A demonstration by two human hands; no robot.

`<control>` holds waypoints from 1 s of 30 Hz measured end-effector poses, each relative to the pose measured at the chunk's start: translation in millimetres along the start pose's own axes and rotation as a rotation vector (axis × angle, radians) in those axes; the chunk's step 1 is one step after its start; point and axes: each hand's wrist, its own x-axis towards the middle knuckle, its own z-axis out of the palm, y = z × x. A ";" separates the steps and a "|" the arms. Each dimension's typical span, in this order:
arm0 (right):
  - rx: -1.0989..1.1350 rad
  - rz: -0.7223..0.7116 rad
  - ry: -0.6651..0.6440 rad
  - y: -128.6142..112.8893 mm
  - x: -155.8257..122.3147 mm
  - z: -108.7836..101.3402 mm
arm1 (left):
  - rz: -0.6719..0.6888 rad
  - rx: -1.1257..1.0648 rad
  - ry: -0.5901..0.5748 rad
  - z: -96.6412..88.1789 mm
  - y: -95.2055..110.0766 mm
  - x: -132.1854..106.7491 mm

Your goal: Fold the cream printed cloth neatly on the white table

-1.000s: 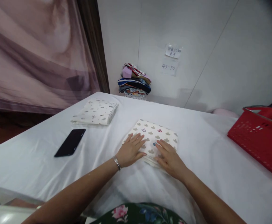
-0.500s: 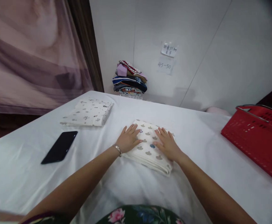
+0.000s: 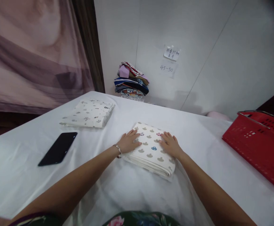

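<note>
A folded cream cloth (image 3: 151, 150) printed with small grey and coloured shapes lies in the middle of the white-covered table (image 3: 132, 191). My left hand (image 3: 127, 142) rests flat on its left edge, fingers stretched out, a bracelet on the wrist. On the cloth's right side my right hand (image 3: 171, 145) also lies flat with fingers apart. Neither hand grips the cloth.
A second folded patterned cloth (image 3: 88, 113) lies at the far left. A black phone (image 3: 58, 152) lies nearer, to the left. A red plastic basket (image 3: 259, 141) stands at the right. A stack of folded clothes (image 3: 131, 81) sits against the back wall under paper notes (image 3: 169, 59).
My hands slid from the near edge of the folded cloth outward and away, ending on its left and right sides. The view shifted slightly.
</note>
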 end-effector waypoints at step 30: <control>1.148 0.492 0.283 6.2 -51.1 18.4 | -0.491 -0.354 0.051 -13.9 -15.0 54.6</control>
